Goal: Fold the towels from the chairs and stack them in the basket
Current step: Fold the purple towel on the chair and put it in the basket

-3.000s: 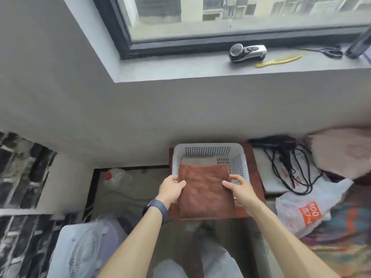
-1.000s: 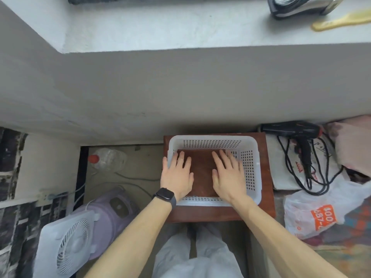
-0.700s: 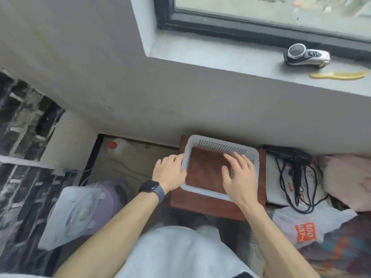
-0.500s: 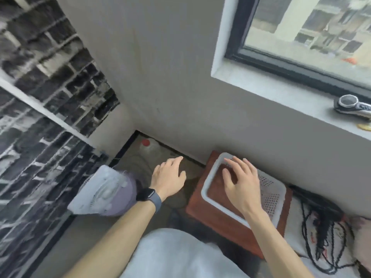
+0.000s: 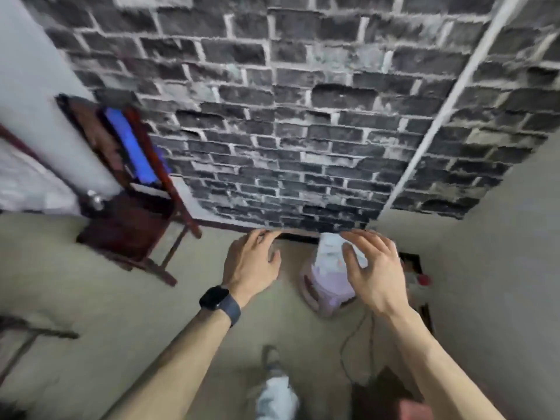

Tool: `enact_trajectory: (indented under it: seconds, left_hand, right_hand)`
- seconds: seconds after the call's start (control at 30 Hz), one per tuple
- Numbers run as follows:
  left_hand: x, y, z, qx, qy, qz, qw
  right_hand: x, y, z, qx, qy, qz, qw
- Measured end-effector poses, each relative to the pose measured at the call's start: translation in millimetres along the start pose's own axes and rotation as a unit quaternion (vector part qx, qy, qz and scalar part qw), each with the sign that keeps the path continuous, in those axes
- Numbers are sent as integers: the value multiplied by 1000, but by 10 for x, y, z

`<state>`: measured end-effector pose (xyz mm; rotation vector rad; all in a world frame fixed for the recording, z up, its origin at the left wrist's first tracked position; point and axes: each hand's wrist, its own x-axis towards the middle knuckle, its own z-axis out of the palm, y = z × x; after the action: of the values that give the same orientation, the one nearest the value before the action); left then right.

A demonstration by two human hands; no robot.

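1. While the person stands turned toward the brick wall [image 5: 303, 116], both hands float out in front, fingers loosely spread over the floor [image 5: 91, 313]; the left hand [image 5: 251, 265], a smartwatch [image 5: 219, 301] on its wrist, has its grip released and holds nothing.
2. The right hand [image 5: 372, 274] is likewise released and empty, hovering above a lilac-and-white appliance [image 5: 328, 277] that stands on the floor, though I cannot tell what the appliance is.
3. Farther off to the left stands a dark red wooden chair [image 5: 130, 189], with a blue towel [image 5: 130, 144] draped over its backrest.
4. That towel is well apart from both hands, up and to the left of the left one.
5. It looks soft, light and limp, likely to sag wherever unsupported, so pinching its top edge near two corners seems the sensible hold.
6. The basket is out of sight.
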<state>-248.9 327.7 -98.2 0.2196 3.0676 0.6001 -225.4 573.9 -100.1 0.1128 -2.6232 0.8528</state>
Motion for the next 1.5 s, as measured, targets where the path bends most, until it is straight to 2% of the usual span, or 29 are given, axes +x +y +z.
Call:
enact_trajectory:
  seconds: [0.13, 0.3, 0.4, 0.53, 0.8, 0.97, 1.23, 1.33, 1.5]
  left_hand:
    - [-707, -1292, -690, 53, 84, -165, 981]
    - [-1701, -2685, -1373, 55, 137, -374, 916]
    - [-2233, -3440, -1667, 52, 163, -462, 870]
    - [-2789, -4174, -2041, 54, 193, -529, 824]
    - [-3328, -5538, -2551, 15, 212, -606, 766]
    - [-3349, -6448, -2863, 34, 237, -630, 739]
    - [-3445, -7834, -3423, 69, 267, -689, 670]
    - [-3528, -8339, -3546, 71, 270, -704, 652]
    - [-3646, -9326, -3693, 58, 248, -708, 658]
  right_hand:
    - [333, -1295, 917, 78, -86, -152, 982]
    - [348, -3057, 2135, 126, -220, -264, 930]
    - [291, -4064, 2818, 143, -272, -316, 897]
    - [131, -5187, 3492, 130, -303, -386, 862]
    - [-57, -6777, 4487, 173, -368, -442, 800]
    - [31, -7600, 5282, 164, -420, -462, 764]
    - [137, -9143, 6600, 162, -493, -509, 687]
    - [95, -9631, 7076, 139, -540, -483, 676]
    - [-194, -10339, 7963, 79, -623, -394, 671]
